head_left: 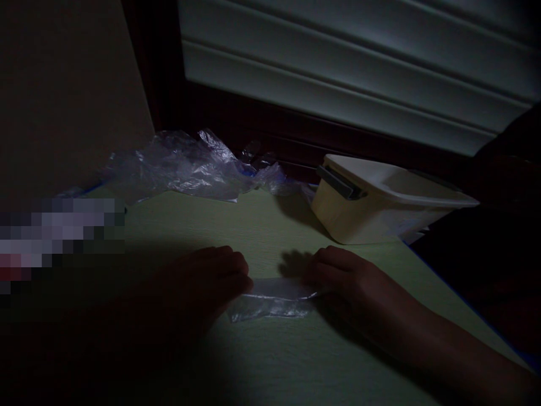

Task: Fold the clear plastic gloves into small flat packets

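A clear plastic bag (273,299), folded into a narrow strip, stretches between my two hands just above or on the pale green tabletop (262,361). My left hand (224,276) is closed on the strip's left end, its fingers curled and dark in shadow. At the right end, my right hand (338,276) pinches the plastic, with its fingertips partly hidden behind the knuckles. The room is dim, so fine detail of both grips is hard to make out.
Crumpled clear plastic bags (181,166) lie along the table's far edge. A cream plastic bin (359,211) with a dark handle stands at the far right edge. A blurred-out item (63,225) is at the left. Slatted panels (338,73) rise behind.
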The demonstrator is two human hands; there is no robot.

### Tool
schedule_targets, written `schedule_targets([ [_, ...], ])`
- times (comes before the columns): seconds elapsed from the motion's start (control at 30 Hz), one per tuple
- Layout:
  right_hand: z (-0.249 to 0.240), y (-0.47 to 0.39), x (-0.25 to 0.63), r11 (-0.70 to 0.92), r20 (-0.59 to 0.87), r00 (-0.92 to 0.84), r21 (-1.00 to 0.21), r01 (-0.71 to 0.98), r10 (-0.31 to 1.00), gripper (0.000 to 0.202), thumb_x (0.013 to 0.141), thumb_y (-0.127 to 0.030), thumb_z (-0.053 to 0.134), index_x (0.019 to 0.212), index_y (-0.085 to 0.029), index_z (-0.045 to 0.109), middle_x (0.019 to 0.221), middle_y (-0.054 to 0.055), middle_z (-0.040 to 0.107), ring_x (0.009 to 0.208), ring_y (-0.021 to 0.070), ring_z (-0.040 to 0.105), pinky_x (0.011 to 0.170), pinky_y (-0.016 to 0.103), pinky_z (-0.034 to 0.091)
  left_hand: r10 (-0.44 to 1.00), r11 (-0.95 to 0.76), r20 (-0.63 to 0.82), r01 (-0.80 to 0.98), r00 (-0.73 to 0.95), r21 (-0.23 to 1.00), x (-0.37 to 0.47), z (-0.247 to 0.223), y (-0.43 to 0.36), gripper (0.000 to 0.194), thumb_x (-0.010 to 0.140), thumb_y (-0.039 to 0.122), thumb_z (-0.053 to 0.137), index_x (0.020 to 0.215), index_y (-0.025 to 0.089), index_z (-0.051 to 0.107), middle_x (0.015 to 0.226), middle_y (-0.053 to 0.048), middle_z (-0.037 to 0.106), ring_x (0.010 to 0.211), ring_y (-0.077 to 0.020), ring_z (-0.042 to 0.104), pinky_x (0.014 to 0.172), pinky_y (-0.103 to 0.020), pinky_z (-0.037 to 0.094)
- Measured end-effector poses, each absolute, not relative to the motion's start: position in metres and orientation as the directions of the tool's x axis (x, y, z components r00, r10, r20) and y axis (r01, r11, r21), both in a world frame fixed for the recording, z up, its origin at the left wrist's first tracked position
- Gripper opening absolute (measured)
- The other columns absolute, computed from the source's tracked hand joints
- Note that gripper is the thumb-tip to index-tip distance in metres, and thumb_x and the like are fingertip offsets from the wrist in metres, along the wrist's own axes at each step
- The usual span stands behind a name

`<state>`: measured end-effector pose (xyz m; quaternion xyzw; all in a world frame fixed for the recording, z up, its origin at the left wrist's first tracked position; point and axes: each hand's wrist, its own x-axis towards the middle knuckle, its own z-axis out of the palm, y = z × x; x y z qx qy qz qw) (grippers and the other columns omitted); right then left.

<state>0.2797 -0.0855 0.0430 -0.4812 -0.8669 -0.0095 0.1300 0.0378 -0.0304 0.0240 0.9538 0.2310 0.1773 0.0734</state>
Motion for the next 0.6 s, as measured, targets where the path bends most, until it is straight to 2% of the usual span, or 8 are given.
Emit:
schedule_targets([
  [0.13,0.044,-0.087,0.279,0.544,0.215,-0.523,-0.05,0.838,0.825,0.03,0.074,0.007,0.048,0.076,-0.016,0.068,0.072,0.005,0.065,0.062,0.0166,0.059,0.056,0.026,0.046,0.374,-0.927,0.334,0.355,0.865,0.121,0.036,0.024,-0.027,0.04,0.095,0.008,0.03,0.083,0.021,0.066,0.087,-0.002,0.065,0.08,-0.0182,0.055,0.077,-0.03,0.043],
  [0.23,0.043,-0.089,0.282,0.51,0.243,-0.488,-0.03,0.86,0.838,0.029,0.076,0.003,0.05,0.081,-0.018,0.07,0.078,0.006,0.068,0.07,0.0206,0.064,0.064,0.032,0.052,0.337,-0.938,0.392,0.342,0.856,0.061,0.035,0.021,-0.026,0.045,0.098,0.009,0.026,0.08,0.02,0.065,0.084,-0.002,0.064,0.076,-0.0177,0.054,0.073,-0.029,0.042],
  [0.33,0.042,-0.093,0.282,0.496,0.344,-0.458,-0.027,0.868,0.82,0.034,0.079,0.001,0.046,0.098,-0.015,0.07,0.097,0.012,0.071,0.088,0.0254,0.068,0.077,0.04,0.057,0.323,-0.934,0.443,0.356,0.837,0.007,0.034,0.016,-0.028,0.049,0.098,0.009,0.022,0.081,0.021,0.067,0.085,-0.002,0.064,0.076,-0.0182,0.053,0.076,-0.03,0.042],
  [0.4,0.044,-0.097,0.278,0.524,0.374,-0.468,-0.057,0.85,0.801,0.038,0.085,-0.002,0.043,0.114,-0.013,0.066,0.109,0.014,0.07,0.1,0.0254,0.067,0.084,0.04,0.057,0.288,-0.938,0.458,0.343,0.841,-0.041,0.033,0.015,-0.03,0.05,0.099,0.01,0.022,0.081,0.022,0.067,0.086,-0.002,0.065,0.077,-0.0187,0.053,0.077,-0.03,0.041],
  [0.53,0.049,-0.108,0.265,0.597,0.276,-0.545,-0.159,0.786,0.792,0.04,0.096,-0.02,0.043,0.133,-0.013,0.056,0.13,0.014,0.063,0.116,0.0219,0.061,0.095,0.032,0.054,0.218,-0.933,0.447,0.32,0.867,-0.166,0.033,0.021,-0.031,0.053,0.099,0.011,0.02,0.078,0.023,0.066,0.082,-0.001,0.066,0.074,-0.0186,0.053,0.075,-0.031,0.041],
  [0.6,0.047,-0.112,0.262,0.62,0.174,-0.596,-0.158,0.769,0.784,0.05,0.097,-0.034,0.046,0.14,-0.009,0.048,0.14,0.016,0.054,0.126,0.0228,0.054,0.103,0.031,0.048,0.202,-0.929,0.429,0.311,0.88,-0.202,0.035,0.027,-0.032,0.05,0.099,0.012,0.022,0.079,0.023,0.067,0.082,0.0,0.067,0.075,-0.0187,0.054,0.075,-0.031,0.041],
])
